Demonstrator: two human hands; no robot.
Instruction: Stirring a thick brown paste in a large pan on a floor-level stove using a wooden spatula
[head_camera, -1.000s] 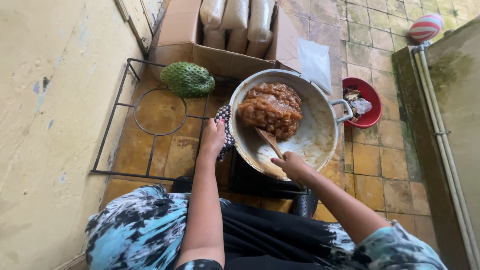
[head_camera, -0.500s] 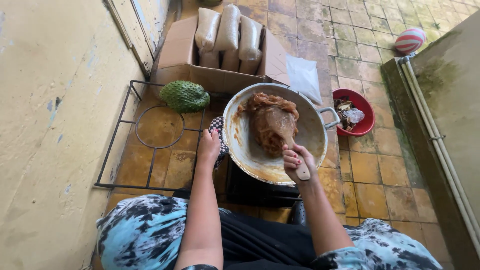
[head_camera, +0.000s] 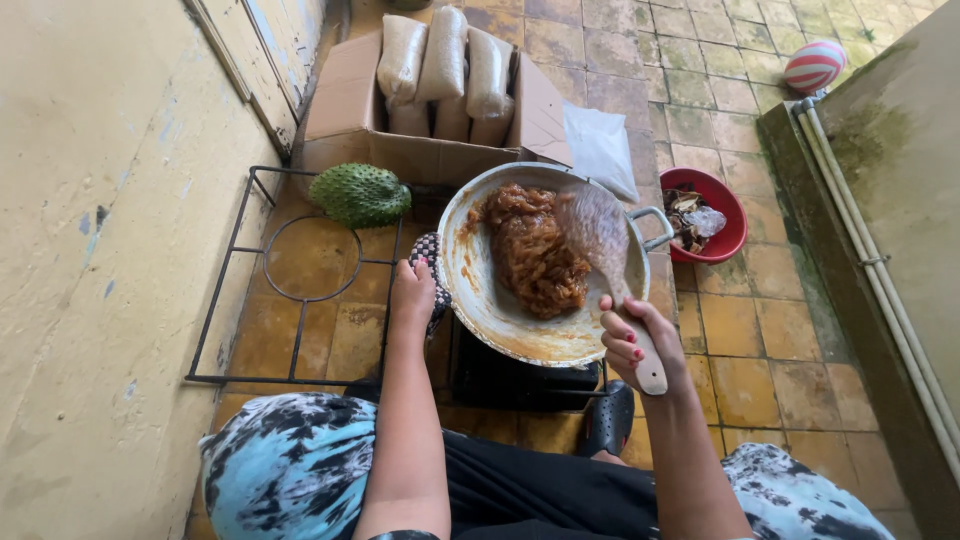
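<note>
A: Head view first. What has the right hand (head_camera: 640, 340) got?

B: It is wrapped tight round the handle of a wooden spoon (head_camera: 612, 265). The blade is lifted above the far right part of the pan (head_camera: 500, 320) and looks blurred.

A: And the left hand (head_camera: 412, 300)?

B: It is closed on a checked cloth (head_camera: 430, 262) at the pan's left rim, gripping the pan through it.

A: Where does the pan stand?

B: In the middle of the scene, on a dark burner (head_camera: 520, 375) on the tiled floor (head_camera: 780, 350), just in front of the person's knees. It is tilted, its near side lower. A brown, sticky lump of food (head_camera: 535, 255) lies in its far half; the near half shows bare metal smeared with sauce.

A: What is around it?

B: On the left, a black metal stand (head_camera: 240, 300), with a green spiky fruit (head_camera: 360, 195) at its far corner. Beyond the pan, a cardboard box (head_camera: 345, 120) holding pale filled bags (head_camera: 445, 60). On the right, a red bowl (head_camera: 735, 225) of scraps, just beside the pan's metal handle. A white plastic bag (head_camera: 600, 150) lies between box and bowl. Far right, a striped ball (head_camera: 813, 66).
</note>
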